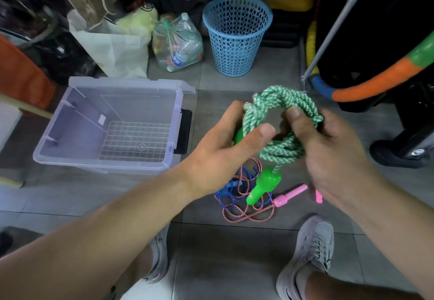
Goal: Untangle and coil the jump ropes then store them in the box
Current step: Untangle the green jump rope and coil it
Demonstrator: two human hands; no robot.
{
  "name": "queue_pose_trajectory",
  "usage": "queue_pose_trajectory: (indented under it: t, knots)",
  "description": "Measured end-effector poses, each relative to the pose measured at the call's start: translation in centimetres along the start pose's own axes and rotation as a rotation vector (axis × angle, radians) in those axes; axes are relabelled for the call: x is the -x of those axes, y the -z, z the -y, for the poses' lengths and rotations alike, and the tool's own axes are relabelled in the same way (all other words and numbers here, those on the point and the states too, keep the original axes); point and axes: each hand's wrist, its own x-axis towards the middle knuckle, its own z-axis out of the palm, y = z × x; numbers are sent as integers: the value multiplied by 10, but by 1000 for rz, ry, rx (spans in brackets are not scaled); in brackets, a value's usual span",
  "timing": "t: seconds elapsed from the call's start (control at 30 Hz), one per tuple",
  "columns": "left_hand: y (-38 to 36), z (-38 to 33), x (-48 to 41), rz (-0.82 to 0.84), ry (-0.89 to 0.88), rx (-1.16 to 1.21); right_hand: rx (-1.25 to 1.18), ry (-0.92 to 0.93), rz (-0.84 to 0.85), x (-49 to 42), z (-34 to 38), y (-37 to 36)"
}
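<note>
A green-and-white braided jump rope (pixel 279 109) is wound into a coil held up over the floor. My left hand (pixel 232 144) grips the coil's left side together with one green handle. My right hand (pixel 326 149) holds the right side, thumb through the loop. The other green handle (pixel 263 185) dangles below the coil. On the floor under it lie a tangled red-and-white rope (pixel 246 212) with pink handles (pixel 290 195) and a thin blue rope (pixel 231 190). The clear plastic box (pixel 105 163) stands open and empty to the left.
A blue mesh bin (pixel 237 34), a bag of bottles (pixel 177 43) and a white bag (pixel 117 48) line the back. A metal rack leg (pixel 304 77) and a foam hoop (pixel 375 81) stand right. My grey shoes (pixel 310 255) are near the bottom.
</note>
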Motion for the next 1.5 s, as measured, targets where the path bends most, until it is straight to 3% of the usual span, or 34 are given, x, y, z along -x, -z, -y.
queue_pose_trajectory:
  t: [0.1,0.17,0.3,0.4,0.6,0.7,0.87,1.0,1.13,1.2,1.3,1.5]
  knots:
    - [4,7,0,38,-50,-293,-30,-5,-84,-7,-3,9]
    - [7,10,-1,27,12,-454,3,36,-104,-9,-3,13]
    - [3,10,0,65,95,-594,60,135,-151,-11,-1,19]
    - [2,8,-2,104,230,-535,140,151,-155,-10,-3,21]
    - [0,10,-8,-7,394,117,211,73,10,-5,-5,14]
    - [1,10,-12,-28,371,265,132,47,22,-5,-4,12]
    - [4,10,-7,104,314,273,154,53,-20,-6,-4,14]
    - [4,9,-6,115,337,232,144,50,-65,-7,-4,14]
    - [2,10,-8,121,418,260,92,-32,-57,-5,-7,8]
    - [-1,9,-6,137,412,241,-48,-141,-53,-5,-7,6]
    - [-2,9,-5,36,330,136,-295,-326,-49,-11,-9,5]
    - [4,8,-12,-131,225,174,-383,-486,69,-13,-10,7]
